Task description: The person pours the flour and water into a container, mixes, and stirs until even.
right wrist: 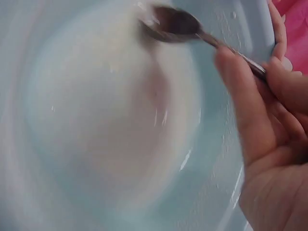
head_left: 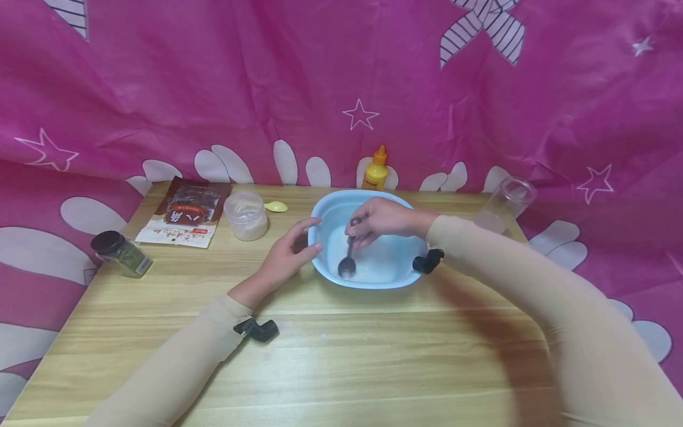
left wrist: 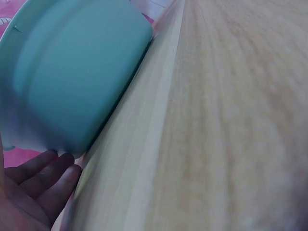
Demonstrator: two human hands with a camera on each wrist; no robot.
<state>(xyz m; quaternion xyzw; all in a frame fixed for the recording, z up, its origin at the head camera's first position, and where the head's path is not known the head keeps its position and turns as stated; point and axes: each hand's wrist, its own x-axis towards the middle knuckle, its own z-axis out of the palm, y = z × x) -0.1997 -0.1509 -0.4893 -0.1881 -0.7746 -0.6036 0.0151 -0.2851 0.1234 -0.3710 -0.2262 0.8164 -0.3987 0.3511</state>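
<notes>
The blue bowl (head_left: 368, 249) sits on the desk (head_left: 320, 356), near the back edge, with white stuff (right wrist: 110, 120) like flour or milk in its bottom. The right hand (head_left: 381, 219) is above the bowl and pinches the thin handle of a metal spoon (head_left: 348, 261), whose round end dips into the white stuff. The spoon looks hard and smooth, so it could slip; the handle's top end is the best spot to hold. The bowl looks light, made of plastic, and could slide. The left hand (head_left: 290, 252) rests against the bowl's left side, fingers (left wrist: 43, 178) straight and loose, holding nothing. Both arms reach forward from the desk's near side
</notes>
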